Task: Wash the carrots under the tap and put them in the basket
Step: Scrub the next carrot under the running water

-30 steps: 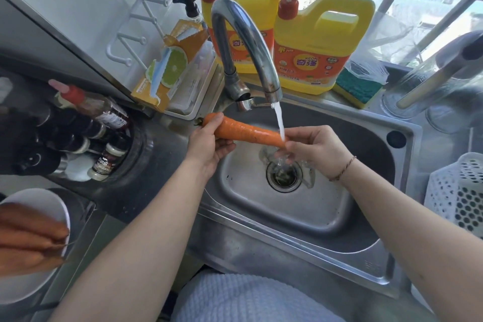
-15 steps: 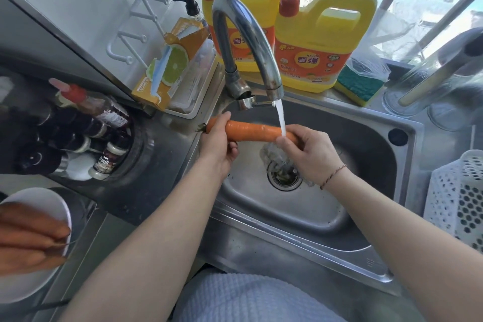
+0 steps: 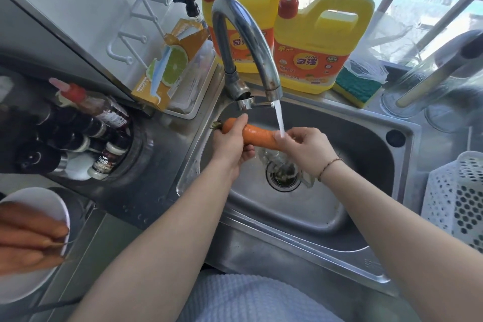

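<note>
Head view — both hands (image 3: 269, 148) grip carrot (image 3: 258, 136) under tap (image 3: 245, 42).

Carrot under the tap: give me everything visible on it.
The carrot is orange and smooth, with a dark stem stub at its thick end. It lies roughly level over the sink. The left hand grips the thick end, the right hand wraps the narrow end, hiding the tip. The water stream lands beside the right hand's fingers.

Kitchen corner beside a daylit window.
A white tiled wall (image 3: 86, 0) fills the upper left; a barred window (image 3: 407, 8) spans the upper right; steel counter (image 3: 156, 165) stretches below.
</note>
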Tool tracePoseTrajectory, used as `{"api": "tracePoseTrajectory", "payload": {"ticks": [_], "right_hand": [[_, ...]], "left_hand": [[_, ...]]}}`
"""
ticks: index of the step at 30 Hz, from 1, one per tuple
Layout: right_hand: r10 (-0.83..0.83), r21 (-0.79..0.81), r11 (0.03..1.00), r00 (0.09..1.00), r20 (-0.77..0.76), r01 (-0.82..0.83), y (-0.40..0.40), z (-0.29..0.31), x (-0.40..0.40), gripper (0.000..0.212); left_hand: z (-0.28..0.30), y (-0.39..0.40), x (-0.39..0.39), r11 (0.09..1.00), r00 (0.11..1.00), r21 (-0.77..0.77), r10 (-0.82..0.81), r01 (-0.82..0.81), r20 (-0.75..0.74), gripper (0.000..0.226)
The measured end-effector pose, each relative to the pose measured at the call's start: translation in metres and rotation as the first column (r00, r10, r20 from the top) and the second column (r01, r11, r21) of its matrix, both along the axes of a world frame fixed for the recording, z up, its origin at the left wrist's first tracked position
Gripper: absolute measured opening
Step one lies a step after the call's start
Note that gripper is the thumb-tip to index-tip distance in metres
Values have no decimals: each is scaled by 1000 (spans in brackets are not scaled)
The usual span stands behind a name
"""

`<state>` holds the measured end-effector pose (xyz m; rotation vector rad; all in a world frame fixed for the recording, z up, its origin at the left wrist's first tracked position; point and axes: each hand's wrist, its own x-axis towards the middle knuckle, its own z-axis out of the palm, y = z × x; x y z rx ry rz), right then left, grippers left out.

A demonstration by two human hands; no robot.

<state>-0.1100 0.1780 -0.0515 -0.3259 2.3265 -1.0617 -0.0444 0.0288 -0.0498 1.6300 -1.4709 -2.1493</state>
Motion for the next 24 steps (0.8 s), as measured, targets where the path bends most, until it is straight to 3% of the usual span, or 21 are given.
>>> {"api": "tracePoseTrajectory", "payload": {"ticks": [4, 14, 17, 21, 24], "right_hand": [[92, -143, 987, 986, 142, -72, 7, 9, 0, 22], [-95, 20, 995, 995, 29, 95, 8, 2, -4, 21], [-76, 35, 996, 997, -4, 77, 8, -1, -3, 26], [-12, -14, 1000, 1000, -17, 12, 9, -4, -4, 15], [104, 63, 993, 991, -86, -99, 8, -4, -4, 30]], "left_hand": [[-1, -8, 0, 1000, 1000, -10, 5, -5, 3, 49], [-3, 9, -5, 1000, 999, -30, 3, -5, -45, 50], [-4, 7, -6, 999, 998, -40, -26, 24, -49, 51], [-2, 4, -8, 996, 997, -59, -64, 61, -50, 54], [-2, 10, -8, 989, 992, -92, -119, 115, -39, 52]]}}
